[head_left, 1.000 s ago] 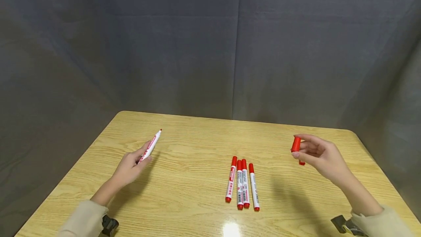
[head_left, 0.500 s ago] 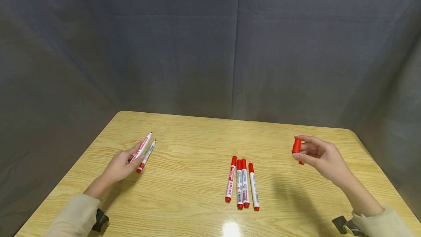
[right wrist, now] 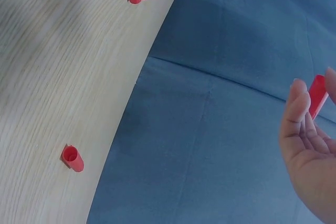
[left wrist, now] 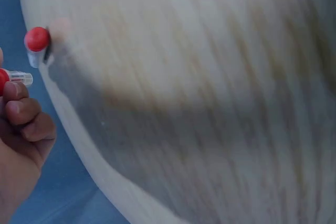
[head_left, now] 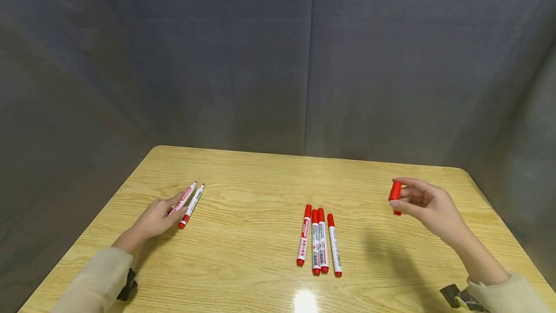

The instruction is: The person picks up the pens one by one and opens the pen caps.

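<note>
My left hand (head_left: 158, 216) grips an uncapped white-and-red marker (head_left: 187, 192) at the table's left, its dark tip facing away from me. Alongside it lies a second uncapped marker (head_left: 196, 201), tip also pointing away. In the left wrist view the hand (left wrist: 26, 129) appears at the left edge, near that second marker's red end (left wrist: 38, 39). Over on the right, my right hand (head_left: 430, 209) pinches a red marker cap (head_left: 395, 190) between thumb and fingertips, above the table. Another red cap (right wrist: 72, 158) stands on the tabletop, its hollow end up; the held cap partly hides it in the head view.
Several capped red markers (head_left: 319, 245) lie side by side on the wooden table (head_left: 252, 197), right of its middle. Grey cloth (head_left: 234, 62) hangs behind the table and along its sides.
My left hand has moved left and down with its marker, bringing it beside the other uncapped marker, which came into view. The right hand holds the cap in nearly the same place.
</note>
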`<action>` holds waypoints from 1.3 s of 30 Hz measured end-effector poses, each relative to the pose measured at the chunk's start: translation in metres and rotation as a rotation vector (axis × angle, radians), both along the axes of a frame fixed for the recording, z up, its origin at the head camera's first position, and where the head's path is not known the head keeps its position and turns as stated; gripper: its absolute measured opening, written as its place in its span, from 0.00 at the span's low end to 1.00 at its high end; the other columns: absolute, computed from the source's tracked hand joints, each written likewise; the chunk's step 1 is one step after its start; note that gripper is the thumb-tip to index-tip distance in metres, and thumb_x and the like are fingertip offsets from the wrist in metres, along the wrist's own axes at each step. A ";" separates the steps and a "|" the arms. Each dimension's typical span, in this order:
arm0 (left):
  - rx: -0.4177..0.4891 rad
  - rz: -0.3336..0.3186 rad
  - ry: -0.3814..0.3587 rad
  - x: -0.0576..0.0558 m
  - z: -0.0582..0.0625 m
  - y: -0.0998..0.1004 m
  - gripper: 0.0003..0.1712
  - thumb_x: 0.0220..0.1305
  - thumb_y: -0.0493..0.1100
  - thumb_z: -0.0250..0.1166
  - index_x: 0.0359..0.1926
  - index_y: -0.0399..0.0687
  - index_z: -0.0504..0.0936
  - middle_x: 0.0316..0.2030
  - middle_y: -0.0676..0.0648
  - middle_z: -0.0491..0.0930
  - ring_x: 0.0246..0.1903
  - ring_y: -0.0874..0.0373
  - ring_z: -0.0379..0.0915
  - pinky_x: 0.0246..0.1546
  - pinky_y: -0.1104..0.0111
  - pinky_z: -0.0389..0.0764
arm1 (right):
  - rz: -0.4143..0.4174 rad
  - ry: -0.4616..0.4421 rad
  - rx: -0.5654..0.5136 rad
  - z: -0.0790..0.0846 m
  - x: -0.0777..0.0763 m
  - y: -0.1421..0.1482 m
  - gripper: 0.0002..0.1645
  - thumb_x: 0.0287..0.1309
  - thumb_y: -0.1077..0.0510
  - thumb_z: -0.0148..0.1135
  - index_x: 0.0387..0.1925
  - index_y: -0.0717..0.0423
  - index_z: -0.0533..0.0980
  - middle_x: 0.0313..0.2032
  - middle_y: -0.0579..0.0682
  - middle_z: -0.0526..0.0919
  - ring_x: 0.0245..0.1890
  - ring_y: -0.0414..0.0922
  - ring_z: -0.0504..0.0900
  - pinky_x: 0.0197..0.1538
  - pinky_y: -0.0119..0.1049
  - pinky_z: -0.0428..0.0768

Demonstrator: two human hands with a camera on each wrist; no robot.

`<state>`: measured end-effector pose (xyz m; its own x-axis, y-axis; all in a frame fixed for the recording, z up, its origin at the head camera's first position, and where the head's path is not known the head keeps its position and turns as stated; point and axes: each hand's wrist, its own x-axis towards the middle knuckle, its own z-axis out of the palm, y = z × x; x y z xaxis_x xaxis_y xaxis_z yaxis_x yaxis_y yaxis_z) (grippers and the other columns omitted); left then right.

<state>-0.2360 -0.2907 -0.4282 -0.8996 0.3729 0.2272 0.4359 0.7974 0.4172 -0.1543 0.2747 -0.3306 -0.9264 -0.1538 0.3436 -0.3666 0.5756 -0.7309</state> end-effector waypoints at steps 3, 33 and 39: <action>-0.019 0.000 -0.002 -0.003 -0.002 -0.001 0.30 0.62 0.43 0.59 0.57 0.24 0.66 0.13 0.56 0.62 0.12 0.68 0.50 0.13 0.73 0.58 | -0.007 0.002 -0.001 0.000 0.000 0.001 0.28 0.49 0.64 0.66 0.53 0.67 0.70 0.31 0.42 0.80 0.29 0.35 0.79 0.32 0.26 0.77; -0.017 0.046 -0.116 0.001 0.007 0.002 0.40 0.63 0.55 0.55 0.67 0.35 0.56 0.10 0.56 0.60 0.10 0.65 0.52 0.13 0.71 0.60 | -0.059 -0.051 0.055 -0.004 -0.007 0.020 0.31 0.51 0.60 0.66 0.56 0.67 0.68 0.31 0.44 0.81 0.30 0.33 0.79 0.31 0.28 0.77; 0.045 0.002 -0.032 0.011 0.022 0.017 0.37 0.63 0.51 0.57 0.66 0.35 0.58 0.11 0.56 0.60 0.11 0.66 0.51 0.13 0.72 0.59 | -0.080 -0.081 0.087 -0.013 -0.016 0.029 0.31 0.51 0.58 0.66 0.56 0.66 0.69 0.32 0.50 0.80 0.29 0.34 0.79 0.31 0.31 0.77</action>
<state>-0.2247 -0.2734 -0.4064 -0.9077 0.3607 0.2147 0.4197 0.7785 0.4667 -0.1705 0.3038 -0.3441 -0.9611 -0.1043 0.2557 -0.2589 0.6628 -0.7027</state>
